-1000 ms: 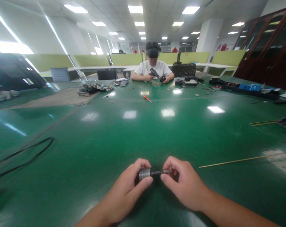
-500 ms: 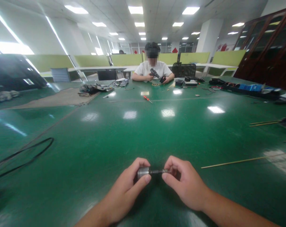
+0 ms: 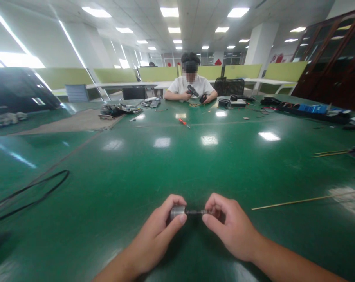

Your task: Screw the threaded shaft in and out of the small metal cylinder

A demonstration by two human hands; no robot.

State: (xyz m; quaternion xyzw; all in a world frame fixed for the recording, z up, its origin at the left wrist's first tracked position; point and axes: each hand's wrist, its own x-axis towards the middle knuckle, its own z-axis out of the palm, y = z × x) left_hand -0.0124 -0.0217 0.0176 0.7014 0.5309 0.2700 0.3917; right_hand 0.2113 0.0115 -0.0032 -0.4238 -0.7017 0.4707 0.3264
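Between thumb and fingers, my left hand (image 3: 158, 231) grips a short silvery metal cylinder (image 3: 177, 212). A thin dark shaft (image 3: 193, 212) runs out of it to the right, lying nearly level. My right hand (image 3: 231, 229) pinches the far end of that shaft, and its fingers partly cover the tip. Both hands are closed and are held just above the green tabletop near its front. The cylinder's left end is hidden inside my left hand.
The green table (image 3: 165, 172) spreads ahead. A thin brass-coloured rod (image 3: 291, 203) lies at right and a black cable loop (image 3: 33, 196) at left. Farther off lies a red screwdriver (image 3: 183, 122). Across the table a person (image 3: 190, 86) holds a drill (image 3: 192, 91).
The view has shifted very slightly. Both hands keep the same hold on the metal cylinder and shaft, with hardly any visible movement.
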